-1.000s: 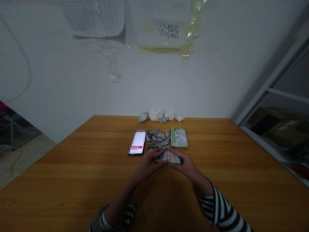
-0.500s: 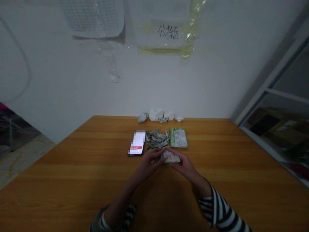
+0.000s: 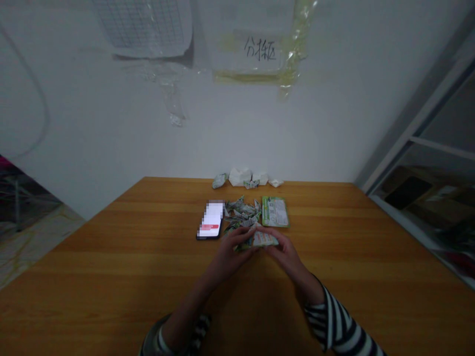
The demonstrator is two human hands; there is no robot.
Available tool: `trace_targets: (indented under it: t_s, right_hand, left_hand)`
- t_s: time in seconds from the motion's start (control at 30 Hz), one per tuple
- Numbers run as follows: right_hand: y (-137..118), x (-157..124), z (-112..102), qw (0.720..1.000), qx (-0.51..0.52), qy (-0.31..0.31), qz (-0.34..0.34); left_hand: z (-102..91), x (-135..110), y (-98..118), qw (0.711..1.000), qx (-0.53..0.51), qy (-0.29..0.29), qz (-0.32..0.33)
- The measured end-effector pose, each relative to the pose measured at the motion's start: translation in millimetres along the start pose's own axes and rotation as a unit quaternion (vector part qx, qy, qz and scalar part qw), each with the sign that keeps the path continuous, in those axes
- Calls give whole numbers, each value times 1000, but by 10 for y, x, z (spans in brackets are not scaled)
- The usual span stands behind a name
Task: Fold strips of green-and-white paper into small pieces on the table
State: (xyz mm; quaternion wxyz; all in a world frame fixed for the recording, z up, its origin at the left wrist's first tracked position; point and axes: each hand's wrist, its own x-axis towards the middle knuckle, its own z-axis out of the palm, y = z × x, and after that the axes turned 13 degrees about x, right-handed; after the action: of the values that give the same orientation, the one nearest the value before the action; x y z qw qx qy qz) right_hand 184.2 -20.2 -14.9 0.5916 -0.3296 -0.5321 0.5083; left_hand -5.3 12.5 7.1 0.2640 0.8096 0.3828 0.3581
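A small printed paper sheet [image 3: 265, 239], white with green edges and reddish print, is held between my two hands low over the table. My left hand [image 3: 235, 246] grips its left part, with the fingers covering that side. My right hand [image 3: 284, 249] holds the right end, thumb below and fingers along the top. Just beyond the hands lies a heap of crumpled green-and-white printed paper [image 3: 243, 210]. Behind my right hand a flat green-and-white printed packet [image 3: 275, 211] rests on the table.
A phone [image 3: 211, 220] with a lit screen lies left of the heap on the wooden table [image 3: 129, 247]. Along the back edge sit crumpled white tissues [image 3: 240, 176] and a crumpled printed wad [image 3: 219, 181]. A white wall [image 3: 230, 128] rises behind, with taped papers.
The sheet's right part has tilted and shifted slightly between my hands. My left thumb has moved right, under the sheet. Everything else on the table stays put.
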Motion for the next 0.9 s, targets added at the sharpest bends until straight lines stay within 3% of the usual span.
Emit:
trace_targets:
  t_s: [0.27,0.57,0.9]
  right_hand:
    - [103,20,-51,996,-48,47,-62]
    - [-39,20,-98,989,-123,24,-84]
    - [-36,35,-81,985,-128,20,-112]
  left_hand:
    - [61,-45,-101,998,5,51,-24]
    - [13,-44,-44,999,27,30,-23]
    - [39,-32,-45,998,26,53,-34]
